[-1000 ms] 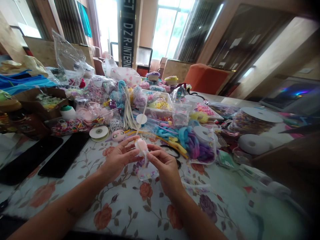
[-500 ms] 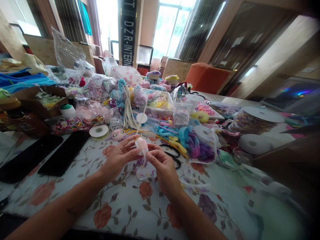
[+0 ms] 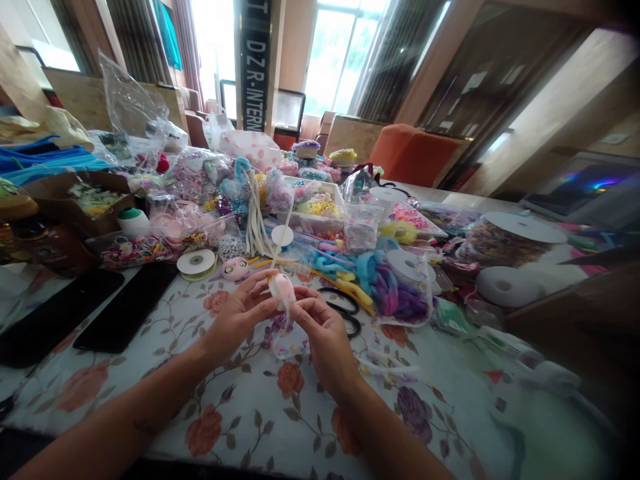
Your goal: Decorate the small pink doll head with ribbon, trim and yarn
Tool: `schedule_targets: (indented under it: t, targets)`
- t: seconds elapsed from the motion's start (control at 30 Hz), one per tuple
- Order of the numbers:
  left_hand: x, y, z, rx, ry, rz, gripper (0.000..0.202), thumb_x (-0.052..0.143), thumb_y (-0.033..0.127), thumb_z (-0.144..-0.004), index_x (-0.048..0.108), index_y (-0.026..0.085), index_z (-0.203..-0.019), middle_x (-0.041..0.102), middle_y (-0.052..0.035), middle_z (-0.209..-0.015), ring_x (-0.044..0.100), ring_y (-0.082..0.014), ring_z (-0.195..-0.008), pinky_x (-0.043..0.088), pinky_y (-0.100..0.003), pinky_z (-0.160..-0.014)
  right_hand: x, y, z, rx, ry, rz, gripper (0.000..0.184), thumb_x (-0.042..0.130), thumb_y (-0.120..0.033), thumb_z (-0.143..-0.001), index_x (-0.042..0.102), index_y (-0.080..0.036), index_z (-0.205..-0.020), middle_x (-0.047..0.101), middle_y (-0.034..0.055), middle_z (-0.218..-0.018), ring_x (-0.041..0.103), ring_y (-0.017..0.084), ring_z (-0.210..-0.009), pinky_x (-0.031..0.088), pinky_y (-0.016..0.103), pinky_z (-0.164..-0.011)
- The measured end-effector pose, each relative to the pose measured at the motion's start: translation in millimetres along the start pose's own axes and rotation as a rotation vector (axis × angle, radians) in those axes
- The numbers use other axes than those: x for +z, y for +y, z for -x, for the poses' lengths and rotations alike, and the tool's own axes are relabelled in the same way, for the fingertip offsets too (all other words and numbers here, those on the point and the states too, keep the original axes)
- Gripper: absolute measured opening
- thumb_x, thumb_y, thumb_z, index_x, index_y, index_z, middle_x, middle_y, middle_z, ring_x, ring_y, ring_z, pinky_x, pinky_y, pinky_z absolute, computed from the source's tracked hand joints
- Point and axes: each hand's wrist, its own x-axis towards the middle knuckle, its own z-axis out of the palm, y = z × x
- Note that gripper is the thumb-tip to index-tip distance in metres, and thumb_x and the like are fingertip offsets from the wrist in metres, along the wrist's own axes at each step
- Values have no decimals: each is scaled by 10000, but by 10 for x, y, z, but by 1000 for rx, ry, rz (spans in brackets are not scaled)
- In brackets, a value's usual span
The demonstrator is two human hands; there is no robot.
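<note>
Small pale pink oval piece (image 3: 283, 290), at centre frame, is pinched from both sides: the person's left hand (image 3: 239, 315) and right hand (image 3: 326, 333) close their fingertips on it, steadying it above the floral tablecloth (image 3: 240, 407), near black scissors (image 3: 345, 313).

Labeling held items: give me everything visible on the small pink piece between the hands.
The pink piece is small, oval, pale pink with a whitish edge; finer detail is blurred. It is held upright above the floral tablecloth, pinched by the left hand and right hand. A clear speckled strip hangs beneath it.
</note>
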Motion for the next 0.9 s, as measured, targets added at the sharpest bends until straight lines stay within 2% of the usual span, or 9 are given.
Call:
schedule_targets:
  t: [0.37, 0.5, 0.7, 0.9]
  targets:
    - [3, -34, -20, 27, 0, 14, 457, 735, 233, -801, 562, 254, -1223, 658, -69, -1177, 628, -225, -1054, 526, -360, -877, 31, 3, 5, -13, 15, 42, 238, 763, -382, -765, 678, -191, -650, 551, 65, -1149, 525, 257, -1143, 382, 361, -984]
    - [-13, -53, -17, 46, 2, -12, 473, 746, 209, -788, 562, 259, -1221, 663, -65, -1174, 619, -229, -1094, 508, -340, -897, 34, 2, 8, -15, 12, 48, 265, 755, -394, -770, 664, -186, -634, 557, 66, -1146, 531, 256, -1143, 398, 351, -967]
    - [-12, -62, -9, 64, 10, -32, 492, 749, 204, -783, 549, 259, -1229, 673, -60, -1142, 625, -238, -1094, 488, -367, -931, 39, -6, 12, -20, 4, 76, 281, 750, -415, -776, 659, -182, -648, 558, 70, -1147, 548, 253, -1126, 407, 340, -961]
    - [-1, -55, -3, 69, 25, -45, 490, 753, 219, -776, 555, 257, -1222, 679, -64, -1149, 630, -244, -1082, 499, -367, -908, 67, -49, 40, -3, 16, 64, 288, 758, -418, -760, 645, -179, -647, 550, 76, -1146, 554, 253, -1106, 431, 330, -927]
